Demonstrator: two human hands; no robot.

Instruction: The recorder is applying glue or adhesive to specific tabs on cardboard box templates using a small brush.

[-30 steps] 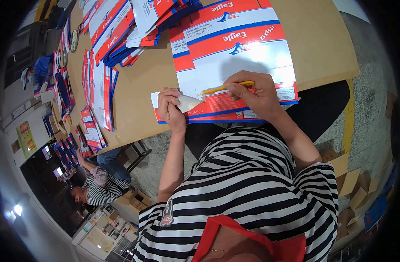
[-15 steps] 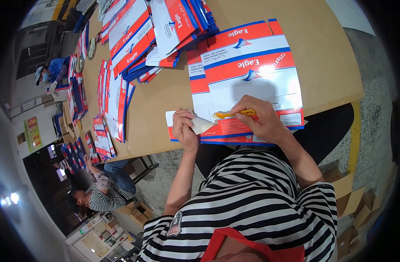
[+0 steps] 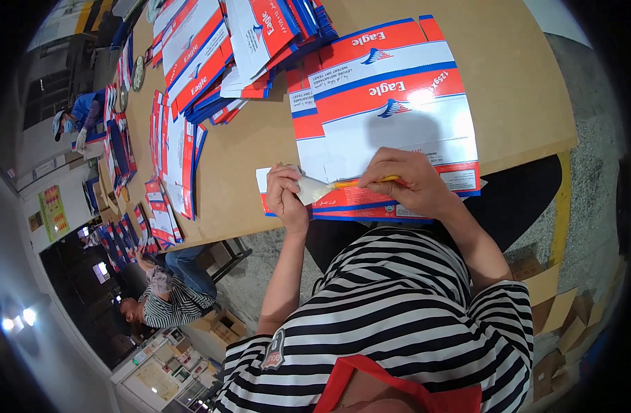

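Note:
A flat red, white and blue carton blank (image 3: 377,131) lies on the table in front of me. My left hand (image 3: 284,196) is closed on a small off-white flap at the carton's near left part, holding it raised and tilted. The flap (image 3: 311,191) shows a pale, unprinted side. My right hand (image 3: 408,182) grips a slim yellow-orange brush (image 3: 350,184), its tip pointing left and meeting the flap's right edge. Whether the tip carries anything cannot be made out. My right hand rests over the carton's near printed edge.
Large stacks of similar cartons (image 3: 253,41) overlap the far left of the brown table (image 3: 515,89). More carton piles (image 3: 174,155) stand along its left side. Two co-workers (image 3: 88,113) are at the left. Opened cardboard boxes (image 3: 556,310) sit on the floor at lower right.
My right hand has turned slightly, and the brush tip has shifted left onto the flap. The flap appears tilted further over. The whole view has shifted a little.

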